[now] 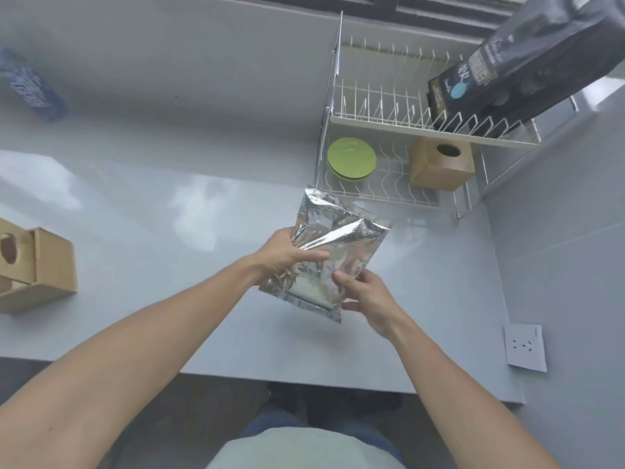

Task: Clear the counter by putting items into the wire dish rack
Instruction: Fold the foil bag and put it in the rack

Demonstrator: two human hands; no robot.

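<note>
A crinkled silver foil bag hangs above the grey counter, held by both hands. My left hand grips its left side, and my right hand pinches its lower right corner. The two-tier wire dish rack stands just beyond the bag at the back right. Its lower tier holds green plates and a brown cardboard box with a round hole. A tall black bag leans on the upper tier.
A second brown cardboard box sits at the counter's left edge. A blue printed packet lies at the far left back. A wall socket is on the right wall. The counter's front edge runs just below my forearms.
</note>
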